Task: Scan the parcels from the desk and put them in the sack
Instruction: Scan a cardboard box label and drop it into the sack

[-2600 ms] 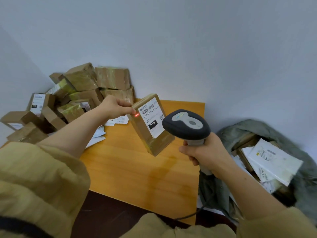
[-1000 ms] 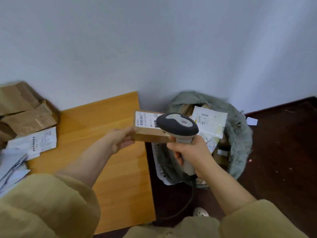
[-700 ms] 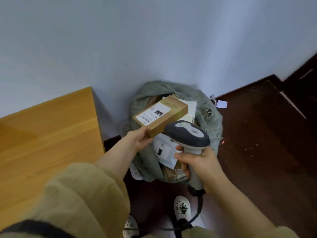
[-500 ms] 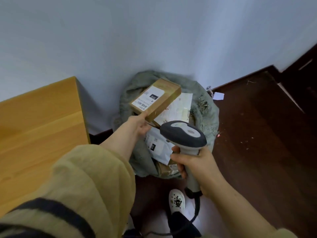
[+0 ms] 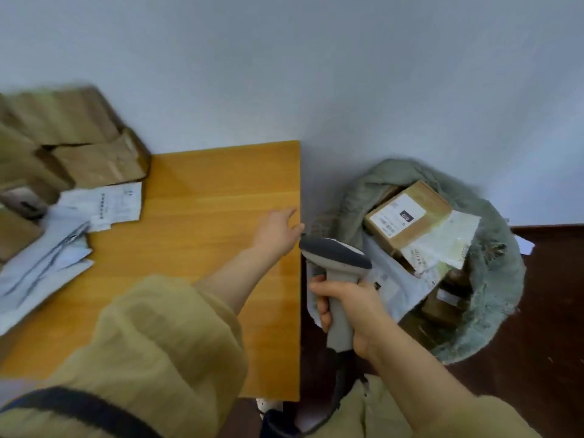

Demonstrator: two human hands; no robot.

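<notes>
The fingers [image 5: 290, 214] of the left hand [image 5: 275, 230] are loosely spread and hold nothing, just over the right edge of the desk [image 5: 205, 222] at mid-frame. The right hand [image 5: 350, 306] has its fingers wrapped round the handle of the scanner [image 5: 335, 256]. The labelled parcel [image 5: 407, 216] lies on top in the sack [image 5: 496, 279], right of the desk. Other parcels [image 5: 82, 150] are piled at upper left.

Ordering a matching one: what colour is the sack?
Grey-green sack, clearest in the head view.
</notes>
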